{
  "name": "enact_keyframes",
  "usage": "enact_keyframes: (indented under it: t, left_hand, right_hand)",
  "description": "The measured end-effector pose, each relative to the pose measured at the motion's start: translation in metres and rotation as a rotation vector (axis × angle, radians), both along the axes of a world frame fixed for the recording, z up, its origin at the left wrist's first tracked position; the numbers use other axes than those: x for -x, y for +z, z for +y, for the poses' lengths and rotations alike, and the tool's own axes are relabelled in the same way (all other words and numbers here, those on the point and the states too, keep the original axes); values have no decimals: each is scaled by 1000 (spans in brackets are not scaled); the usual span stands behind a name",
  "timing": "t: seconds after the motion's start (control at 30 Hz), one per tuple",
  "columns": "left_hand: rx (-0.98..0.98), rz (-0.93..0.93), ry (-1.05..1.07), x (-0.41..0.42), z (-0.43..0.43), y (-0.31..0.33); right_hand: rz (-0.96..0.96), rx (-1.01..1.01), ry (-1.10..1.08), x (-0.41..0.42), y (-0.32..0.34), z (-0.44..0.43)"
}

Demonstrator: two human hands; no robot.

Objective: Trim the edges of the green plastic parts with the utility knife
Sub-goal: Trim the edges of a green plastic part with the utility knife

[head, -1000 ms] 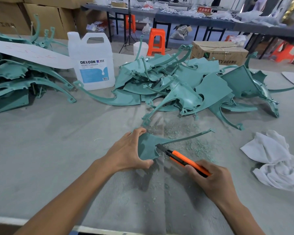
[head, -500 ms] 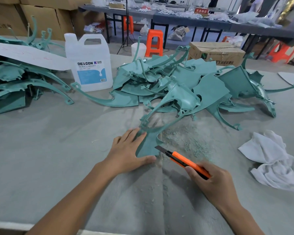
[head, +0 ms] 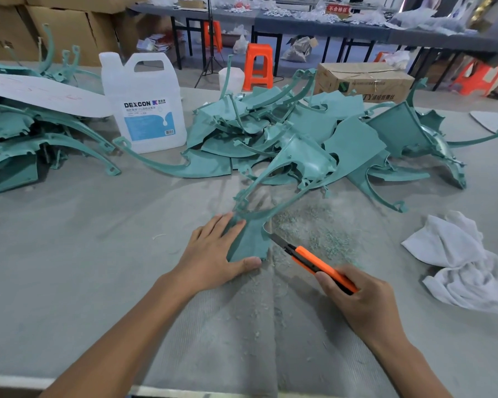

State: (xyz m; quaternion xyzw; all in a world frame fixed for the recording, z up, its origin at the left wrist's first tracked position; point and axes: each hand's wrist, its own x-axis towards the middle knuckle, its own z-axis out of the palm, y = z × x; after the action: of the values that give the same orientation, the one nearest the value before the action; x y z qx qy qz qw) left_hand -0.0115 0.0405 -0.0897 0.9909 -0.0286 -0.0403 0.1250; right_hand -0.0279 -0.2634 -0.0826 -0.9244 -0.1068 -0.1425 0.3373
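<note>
I'm pressing my left hand, fingers straight, on the green part, my right hand gripping the utility knife beside that part

I read the surface as matt grey fabric, ribbed near me. Green plastic parts: smooth, with a slight sheen on the curved faces. Utility knife: glossy orange plastic shell, dark at the front. Jug: translucent white plastic. Rag: soft white cloth. Box: plain brown cardboard.
</note>
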Motion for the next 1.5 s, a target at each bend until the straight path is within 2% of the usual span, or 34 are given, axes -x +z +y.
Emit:
enact_keyframes:
  t: [0.17,0.47,0.83,0.97,1.13,1.23,1.37,1.43,1.5]
  left_hand:
    - [11,7,-4,0,1,0]
    - [23,4,-4,3,0,2]
    - [29,-15,12,1,0,-3]
    - [47,-25,36,2,-1,-4]
    - [125,-52,59,4,-2,0]
    - [91,59,-3,2,5,10]
    - [72,214,-92,12,19,20]
    - [78,158,-70,23,16,20]
    - [97,-30,-51,33,7,20]
  right_hand:
    - [44,-79,5,2,2,-1]
    - [92,-58,3,2,7,4]
    - [38,-14,-40,4,7,6]
    - [44,-110,-83,5,6,1]
    - [-1,67,31,9,6,5]
    - [-14,97,-13,10,7,6]
    - [16,12,-93,8,8,4]
    - [33,-33,-141,7,7,4]
    - [40,-122,-183,7,8,3]
